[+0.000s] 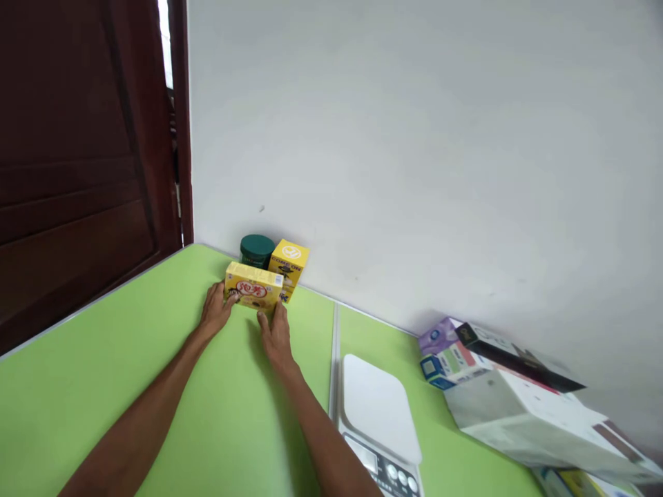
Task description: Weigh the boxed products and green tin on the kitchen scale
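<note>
Hands (pixel 248 321) flank yellow box (pixel 253 287): flat, red-printed front.

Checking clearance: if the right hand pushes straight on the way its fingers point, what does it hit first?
The right hand already touches the flat yellow box. Straight on, the box probably meets the yellow cube box and dark green jar, then the wall; depth unclear.

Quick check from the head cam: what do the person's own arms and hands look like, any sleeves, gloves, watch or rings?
Both forearms are bare as far as the picture shows; no sleeve edge comes into view. The left hand and the right hand wear no gloves. No watch, bracelet or band shows at either wrist. Rings cannot be ruled out: the fingers are too small to tell.
</note>
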The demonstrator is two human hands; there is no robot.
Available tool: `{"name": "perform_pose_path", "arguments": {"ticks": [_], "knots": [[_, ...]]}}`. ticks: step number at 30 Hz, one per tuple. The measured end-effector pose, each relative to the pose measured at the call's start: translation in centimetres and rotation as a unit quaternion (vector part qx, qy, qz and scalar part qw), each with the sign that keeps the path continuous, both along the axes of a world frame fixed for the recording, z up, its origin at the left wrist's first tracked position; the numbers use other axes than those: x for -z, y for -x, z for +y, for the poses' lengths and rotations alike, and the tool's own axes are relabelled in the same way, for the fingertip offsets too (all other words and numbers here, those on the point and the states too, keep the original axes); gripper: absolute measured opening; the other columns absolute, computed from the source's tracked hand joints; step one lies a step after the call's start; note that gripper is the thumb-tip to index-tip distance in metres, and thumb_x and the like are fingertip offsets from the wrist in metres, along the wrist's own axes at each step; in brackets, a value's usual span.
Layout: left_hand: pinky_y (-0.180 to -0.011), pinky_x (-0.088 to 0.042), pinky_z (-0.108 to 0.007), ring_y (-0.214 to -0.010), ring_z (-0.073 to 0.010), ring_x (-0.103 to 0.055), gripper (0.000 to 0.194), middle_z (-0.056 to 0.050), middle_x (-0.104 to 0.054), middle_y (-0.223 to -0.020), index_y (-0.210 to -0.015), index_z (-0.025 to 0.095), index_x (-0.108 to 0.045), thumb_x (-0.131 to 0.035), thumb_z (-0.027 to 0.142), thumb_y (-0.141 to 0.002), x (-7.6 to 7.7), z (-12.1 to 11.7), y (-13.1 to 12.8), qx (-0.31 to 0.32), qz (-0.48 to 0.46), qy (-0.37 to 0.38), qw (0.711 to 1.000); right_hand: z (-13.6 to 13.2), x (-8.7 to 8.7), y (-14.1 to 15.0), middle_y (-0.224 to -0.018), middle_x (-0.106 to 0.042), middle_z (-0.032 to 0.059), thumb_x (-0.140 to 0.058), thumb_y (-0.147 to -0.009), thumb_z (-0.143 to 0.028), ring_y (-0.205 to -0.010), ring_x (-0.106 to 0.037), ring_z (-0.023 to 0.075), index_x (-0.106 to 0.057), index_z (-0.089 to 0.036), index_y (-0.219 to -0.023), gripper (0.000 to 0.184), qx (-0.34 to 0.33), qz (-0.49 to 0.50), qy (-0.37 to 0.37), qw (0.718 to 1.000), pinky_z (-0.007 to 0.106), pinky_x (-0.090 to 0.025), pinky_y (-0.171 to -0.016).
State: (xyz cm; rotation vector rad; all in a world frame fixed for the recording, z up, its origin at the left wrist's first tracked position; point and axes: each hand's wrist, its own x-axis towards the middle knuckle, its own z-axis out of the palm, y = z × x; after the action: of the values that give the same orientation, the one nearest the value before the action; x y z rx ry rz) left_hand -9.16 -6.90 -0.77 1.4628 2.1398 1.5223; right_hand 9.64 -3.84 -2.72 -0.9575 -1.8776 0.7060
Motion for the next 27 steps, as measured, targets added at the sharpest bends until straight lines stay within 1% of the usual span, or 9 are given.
{"name": "perform_pose_path", "arguments": {"ticks": [4,8,13,15,18,21,23,25,27], "knots": [[-0.104,-0.048,-0.051,-0.115,-0.0317,-0.059,0.026,-0.014,-0.065,-0.111,-0.107,0.018,-0.059,-0.060,0.034,-0.086,0.4,1.9,1.1,-0.017,0.016,0.036,0.999,1.4,0.7,1.1,-0.148,-0.051,0.0197,-0.050,-0.097,-0.046,-0.139,-0.048,0.0338,-0.036,-0.015,-0.153,0.066,0.028,-0.007,0.046,0.999,0.054,-0.039,-0.119],[-0.097,-0.053,-0.049,-0.113,-0.0308,-0.060,0.037,-0.014,-0.064,-0.114,-0.113,0.015,-0.058,-0.063,0.037,-0.084,-0.2,1.9,1.2,-0.013,0.029,0.052,0.998,1.5,-0.6,1.8,-0.156,-0.044,0.0234,-0.056,-0.093,-0.035,-0.147,-0.041,0.0344,-0.033,-0.008,-0.155,0.072,0.025,-0.037,0.088,0.995,0.051,-0.034,-0.123],[-0.088,-0.059,-0.042,-0.104,-0.0265,-0.066,0.061,-0.013,-0.063,-0.122,-0.127,0.013,-0.052,-0.072,0.036,-0.074,-1.9,0.8,0.7,-0.021,-0.029,0.037,0.999,-2.7,-2.6,0.4,-0.163,-0.036,0.0236,-0.060,-0.092,-0.031,-0.152,-0.034,0.0348,-0.026,-0.007,-0.159,0.079,0.008,-0.078,0.132,0.988,0.054,-0.028,-0.126],[-0.091,-0.059,-0.046,-0.106,-0.0276,-0.066,0.068,-0.012,-0.062,-0.124,-0.127,0.015,-0.049,-0.076,0.036,-0.068,-2.4,0.2,0.4,-0.059,-0.048,0.056,0.996,-5.1,-3.6,-0.6,-0.164,-0.035,0.0248,-0.064,-0.091,-0.038,-0.151,-0.036,0.0354,-0.025,-0.005,-0.159,0.085,-0.034,-0.085,0.129,0.987,0.053,-0.033,-0.124],[-0.099,-0.055,-0.053,-0.107,-0.0293,-0.067,0.060,-0.007,-0.064,-0.116,-0.114,0.019,-0.051,-0.078,0.041,-0.064,-3.2,-1.8,-0.9,-0.081,-0.082,0.075,0.990,-8.3,-5.9,-2.6,-0.158,-0.044,0.0249,-0.068,-0.088,-0.051,-0.146,-0.044,0.0376,-0.035,-0.005,-0.156,0.088,-0.123,-0.132,0.159,0.971,0.051,-0.043,-0.117],[-0.104,-0.052,-0.056,-0.107,-0.0315,-0.067,0.053,-0.007,-0.066,-0.103,-0.102,0.021,-0.051,-0.076,0.040,-0.060,-3.9,-5.0,-3.1,-0.088,-0.139,0.072,0.984,-11.2,-8.8,-5.8,-0.150,-0.055,0.0234,-0.071,-0.084,-0.061,-0.140,-0.052,0.0398,-0.045,-0.007,-0.151,0.090,-0.220,-0.181,0.172,0.943,0.053,-0.050,-0.110],[-0.106,-0.050,-0.058,-0.107,-0.0320,-0.067,0.052,-0.006,-0.066,-0.100,-0.102,0.022,-0.052,-0.075,0.042,-0.059,-4.7,-6.9,-5.0,-0.078,-0.156,0.073,0.982,-13.0,-10.4,-9.4,-0.148,-0.059,0.0213,-0.074,-0.083,-0.061,-0.133,-0.059,0.0372,-0.047,-0.010,-0.152,0.090,-0.240,-0.136,0.120,0.954,0.049,-0.054,-0.107],[-0.107,-0.048,-0.060,-0.109,-0.0322,-0.067,0.058,-0.007,-0.067,-0.104,-0.107,0.022,-0.054,-0.075,0.048,-0.060,-5.8,-8.3,-7.3,-0.050,-0.145,0.073,0.986,-14.3,-11.3,-14.6,-0.145,-0.062,0.0169,-0.071,-0.087,-0.058,-0.118,-0.069,0.0300,-0.050,-0.015,-0.151,0.079,-0.181,-0.027,0.074,0.980,0.042,-0.059,-0.098],[-0.107,-0.048,-0.060,-0.113,-0.0323,-0.065,0.066,-0.009,-0.068,-0.113,-0.117,0.022,-0.055,-0.074,0.055,-0.064,-7.4,-9.1,-10.6,-0.009,-0.119,0.046,0.992,-14.7,-11.4,-21.5,-0.136,-0.069,0.0098,-0.062,-0.096,-0.053,-0.101,-0.074,0.0225,-0.061,-0.023,-0.139,0.053,-0.039,0.091,0.064,0.993,0.035,-0.062,-0.084]]}}
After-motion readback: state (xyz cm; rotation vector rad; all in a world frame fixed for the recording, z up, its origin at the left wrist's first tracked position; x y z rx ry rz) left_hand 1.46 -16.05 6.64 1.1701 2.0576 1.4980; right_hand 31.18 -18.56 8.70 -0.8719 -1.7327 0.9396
